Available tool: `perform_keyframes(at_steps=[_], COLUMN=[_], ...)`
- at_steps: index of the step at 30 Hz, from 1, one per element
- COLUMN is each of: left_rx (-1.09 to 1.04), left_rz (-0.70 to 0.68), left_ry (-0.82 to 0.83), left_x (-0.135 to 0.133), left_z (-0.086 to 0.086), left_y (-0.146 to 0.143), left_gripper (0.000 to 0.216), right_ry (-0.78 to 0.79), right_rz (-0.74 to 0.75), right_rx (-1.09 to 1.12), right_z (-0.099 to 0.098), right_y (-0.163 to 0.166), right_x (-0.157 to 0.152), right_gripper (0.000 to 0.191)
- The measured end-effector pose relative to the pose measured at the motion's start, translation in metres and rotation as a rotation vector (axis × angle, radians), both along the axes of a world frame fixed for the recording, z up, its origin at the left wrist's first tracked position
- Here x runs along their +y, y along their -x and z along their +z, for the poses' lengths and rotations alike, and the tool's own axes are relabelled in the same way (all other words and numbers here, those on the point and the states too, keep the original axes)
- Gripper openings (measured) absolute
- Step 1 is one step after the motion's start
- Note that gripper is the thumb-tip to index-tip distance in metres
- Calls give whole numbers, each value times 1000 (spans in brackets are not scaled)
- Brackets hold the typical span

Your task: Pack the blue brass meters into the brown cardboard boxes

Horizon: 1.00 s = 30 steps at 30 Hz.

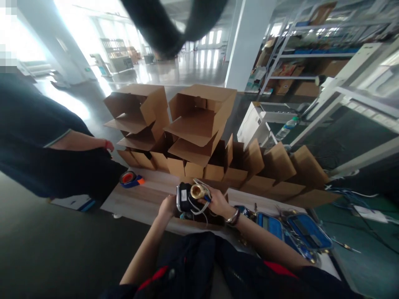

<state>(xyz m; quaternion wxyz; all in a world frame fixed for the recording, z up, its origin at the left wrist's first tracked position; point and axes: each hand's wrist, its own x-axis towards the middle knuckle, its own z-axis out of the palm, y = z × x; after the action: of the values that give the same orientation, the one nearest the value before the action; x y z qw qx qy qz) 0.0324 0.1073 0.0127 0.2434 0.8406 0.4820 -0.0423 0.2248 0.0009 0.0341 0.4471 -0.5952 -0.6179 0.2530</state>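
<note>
In the head view I hold a black boxy device (pixel 183 201) with a white label, a silvery rim and a brass pipe fitting (pixel 197 191) on its right. My left hand (pixel 167 206) is closed on the device's left edge. Around the brass fitting side my right hand (pixel 218 202) is closed, with a loop of pale cable (pixel 199 212) beside its fingers; the fingers are partly hidden. Directly below the device lies an open cardboard box (pixel 199 225), its inside mostly covered by the device.
Several open cardboard boxes (pixel 176 167) line the table's far side, with larger ones (pixel 202 93) stacked behind. A tape dispenser (pixel 131 180) sits left on the table (pixel 145 197). Blue-framed devices (pixel 308 230) lie right. Another person (pixel 46 137) stands at the left.
</note>
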Motion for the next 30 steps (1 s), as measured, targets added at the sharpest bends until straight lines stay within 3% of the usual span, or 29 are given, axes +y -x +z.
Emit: perform_keyframes(at_steps=[5,9,12,14,16,19,21,24,25,27,30], left_rx=[28,48,25,-14,-100,-339,-475,-539,-542,-543,-623], left_rz=[15,63,74,81,110,149,180,276,296,351,489], left_ry=[33,20,30,38,21,-42,-75,-130,-153,-226,-313], left_x=[-8,-22,-27,-22,-12,0,0,-15,-21,-29,-26], left_z=[-4,-7,-6,-3,-1,-7,-20,-49,-59,-77,-98], left_y=[5,-8,-8,-1,6,0,-17,-47,-54,-60,-48], left_gripper=[36,36,38,42,44,32,22,20,22,28,39], right_ry=[361,595,601,488,280,57,130,299,327,326,221], right_rz=[48,75,163,169,-1,-483,-515,-312,-305,-393,-554], right_rx=[-654,-746,-695,-571,-353,8,238,405,400,365,335], right_z=[-38,-68,-71,-63,-53,-54,-68,-99,-110,-127,-144], right_y=[5,32,35,18,-13,-67,-89,-86,-79,-63,-49], right_x=[-1,17,21,9,-11,-41,-49,-40,-35,-25,-22], right_gripper=[46,41,46,49,38,28,36,62,68,74,55])
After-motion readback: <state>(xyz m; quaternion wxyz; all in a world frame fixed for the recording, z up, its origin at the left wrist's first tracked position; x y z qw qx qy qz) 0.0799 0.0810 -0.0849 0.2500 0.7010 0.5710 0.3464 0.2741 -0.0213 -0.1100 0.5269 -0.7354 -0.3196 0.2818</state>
